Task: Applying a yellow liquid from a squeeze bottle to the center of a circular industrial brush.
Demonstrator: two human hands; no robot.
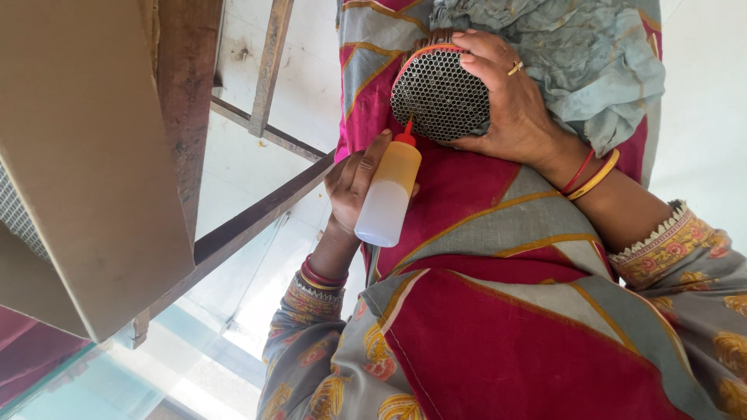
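Ref. landmark: round perforated mesh disc (440, 95), orange-rimmed, held against the lap.

Hand state: right hand (510, 101) wraps the disc from its far side, fingers curled over the rim, palm behind; firm hold. Left hand (354, 183) is closed around a squeeze bottle (389, 194), translucent body with amber liquid in the upper part and a red nozzle. Nozzle tip sits at the disc's lower edge, touching or just off the mesh; cannot tell which.

Step in hand, judged: applying liquid to the mesh. For a clean job, keep the nozzle close to the holes, squeeze lightly, and turn the disc w/ the right hand rather than chasing it w/ the bottle. Too much pressure would likely drip onto the red-and-grey patterned cloth (498, 311) below the disc.

Edges/room: grey crumpled fabric (568, 54) lies just beside the disc, behind the right hand. A wooden frame bar (257, 214) and cardboard panel (85, 155) stand well apart from the disc, on the bottle side. Open space between bar and bottle allows wrist movement.
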